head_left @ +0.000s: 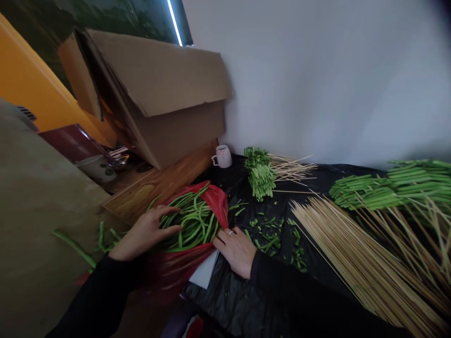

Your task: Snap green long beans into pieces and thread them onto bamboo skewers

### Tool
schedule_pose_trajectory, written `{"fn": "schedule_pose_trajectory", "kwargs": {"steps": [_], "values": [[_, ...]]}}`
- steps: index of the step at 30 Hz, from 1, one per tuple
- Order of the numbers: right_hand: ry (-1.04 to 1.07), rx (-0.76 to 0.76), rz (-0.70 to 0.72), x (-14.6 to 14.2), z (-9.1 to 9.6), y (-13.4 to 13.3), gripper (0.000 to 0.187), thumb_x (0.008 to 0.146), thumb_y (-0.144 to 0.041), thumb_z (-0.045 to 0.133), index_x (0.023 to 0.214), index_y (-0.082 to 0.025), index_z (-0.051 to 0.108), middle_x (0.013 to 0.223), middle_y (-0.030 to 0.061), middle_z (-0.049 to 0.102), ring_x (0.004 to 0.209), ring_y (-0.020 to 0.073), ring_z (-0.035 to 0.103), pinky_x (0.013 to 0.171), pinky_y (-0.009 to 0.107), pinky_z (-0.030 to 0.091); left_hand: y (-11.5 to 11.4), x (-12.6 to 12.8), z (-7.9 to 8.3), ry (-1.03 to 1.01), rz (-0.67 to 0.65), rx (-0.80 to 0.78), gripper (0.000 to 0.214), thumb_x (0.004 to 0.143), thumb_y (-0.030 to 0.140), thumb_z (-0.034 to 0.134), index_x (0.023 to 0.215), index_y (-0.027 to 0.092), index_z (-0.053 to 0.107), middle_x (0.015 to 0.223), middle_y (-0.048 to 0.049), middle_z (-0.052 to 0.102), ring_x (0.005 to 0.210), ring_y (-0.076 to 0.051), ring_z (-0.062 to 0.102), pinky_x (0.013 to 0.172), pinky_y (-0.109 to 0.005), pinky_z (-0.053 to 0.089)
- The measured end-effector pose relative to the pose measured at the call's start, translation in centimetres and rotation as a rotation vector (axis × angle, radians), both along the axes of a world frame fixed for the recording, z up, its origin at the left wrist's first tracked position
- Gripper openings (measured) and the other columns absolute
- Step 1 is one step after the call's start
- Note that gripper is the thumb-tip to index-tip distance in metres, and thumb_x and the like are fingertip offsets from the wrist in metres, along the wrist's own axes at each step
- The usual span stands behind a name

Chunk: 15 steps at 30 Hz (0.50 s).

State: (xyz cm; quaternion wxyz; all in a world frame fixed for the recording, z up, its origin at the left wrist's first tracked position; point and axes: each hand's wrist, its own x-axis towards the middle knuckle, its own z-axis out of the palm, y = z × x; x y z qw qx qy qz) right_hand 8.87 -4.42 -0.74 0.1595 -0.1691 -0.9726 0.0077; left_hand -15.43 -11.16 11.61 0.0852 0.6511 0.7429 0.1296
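Long green beans (197,213) lie in a loose tangle inside a red plastic bag (216,202), whose mouth gapes at the table's left edge. My left hand (151,230) is over the left side of the beans, its thumb and fingers apart, holding nothing I can see. At the bag's right edge, my right hand (236,249) has its fingers closed on the red plastic; a ring shows on one finger. Beneath the bag, part of a white flat piece (204,272) sticks out. Cut bean bits (269,241) are scattered to the right of my right hand.
Thin wooden skewers (352,253) lie in a large pile at the right. Skewered bean pieces (416,180) are stacked behind them, and another bundle (262,180) sits near the wall. A white mug (222,156) stands beside a large cardboard box (176,122). Black plastic sheeting (239,300) covers the table.
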Motion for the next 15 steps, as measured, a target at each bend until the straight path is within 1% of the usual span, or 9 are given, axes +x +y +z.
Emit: {"fn": "schedule_pose_trajectory", "kwargs": {"steps": [1, 3, 5, 7, 10, 13, 15], "values": [[0.0, 0.001, -0.006, 0.0, -0.1, -0.1, 0.021, 0.097, -0.018, 0.042, 0.116, -0.017, 0.052, 0.102, 0.0072, 0.061, 0.094, 0.0233, 0.055, 0.076, 0.04, 0.042, -0.9, 0.3, 0.1, 0.037, 0.007, 0.04, 0.043, 0.078, 0.052, 0.061, 0.106, 0.021, 0.071, 0.111, -0.0073, 0.072, 0.103, -0.026, 0.066, 0.091, -0.034, 0.048], [0.003, 0.0, -0.018, 0.1, -0.2, -0.3, 0.025, 0.097, -0.017, 0.043, 0.121, -0.016, 0.05, 0.104, 0.0079, 0.061, 0.097, 0.0238, 0.055, 0.075, 0.039, 0.044, -2.8, 1.0, -0.2, 0.05, -0.002, 0.047, 0.036, 0.084, 0.052, 0.055, 0.095, 0.023, 0.073, 0.1, -0.0038, 0.074, 0.093, -0.022, 0.068, 0.085, -0.03, 0.05], [0.01, -0.005, -0.026, 0.3, -0.4, -0.6, 0.03, 0.097, -0.017, 0.043, 0.126, -0.016, 0.048, 0.108, 0.0089, 0.061, 0.102, 0.0243, 0.055, 0.077, 0.039, 0.045, -4.4, 1.8, -1.0, 0.064, -0.029, 0.027, 0.032, 0.086, 0.048, 0.054, 0.094, 0.024, 0.072, 0.095, -0.0028, 0.075, 0.088, -0.02, 0.068, 0.08, -0.028, 0.051], [0.019, -0.012, -0.032, 0.4, -0.7, -0.7, 0.033, 0.097, -0.016, 0.042, 0.129, -0.016, 0.046, 0.112, 0.01, 0.061, 0.108, 0.025, 0.053, 0.079, 0.04, 0.046, -5.9, 2.7, -2.2, 0.119, -0.048, 0.011, 0.028, 0.085, 0.043, 0.055, 0.093, 0.023, 0.073, 0.091, -0.0041, 0.074, 0.086, -0.021, 0.068, 0.078, -0.03, 0.051], [0.023, -0.023, -0.019, 0.5, -0.9, -0.8, 0.037, 0.097, -0.016, 0.041, 0.133, -0.016, 0.044, 0.117, 0.0118, 0.06, 0.115, 0.0265, 0.05, 0.081, 0.041, 0.047, -7.5, 3.9, -3.4, 0.219, -0.017, 0.044, 0.025, 0.088, 0.034, 0.05, 0.085, 0.023, 0.072, 0.084, -0.0059, 0.071, 0.086, -0.024, 0.066, 0.078, -0.036, 0.05], [0.009, -0.043, -0.012, 0.5, -0.7, -0.8, 0.039, 0.095, -0.015, 0.042, 0.134, -0.016, 0.044, 0.116, 0.0125, 0.06, 0.114, 0.0268, 0.051, 0.08, 0.041, 0.048, -9.0, 4.7, -3.8, 0.244, -0.001, 0.005, 0.026, 0.089, 0.033, 0.048, 0.084, 0.024, 0.072, 0.084, -0.006, 0.072, 0.085, -0.025, 0.066, 0.076, -0.037, 0.051], [-0.003, -0.057, -0.013, 0.5, -0.5, -0.7, 0.041, 0.095, -0.015, 0.043, 0.136, -0.019, 0.043, 0.115, 0.0117, 0.06, 0.112, 0.0268, 0.052, 0.08, 0.041, 0.048, -9.9, 4.9, -4.5, 0.242, 0.016, -0.004, 0.024, 0.088, 0.034, 0.05, 0.092, 0.025, 0.072, 0.086, -0.0056, 0.073, 0.082, -0.024, 0.068, 0.075, -0.036, 0.053]]}}
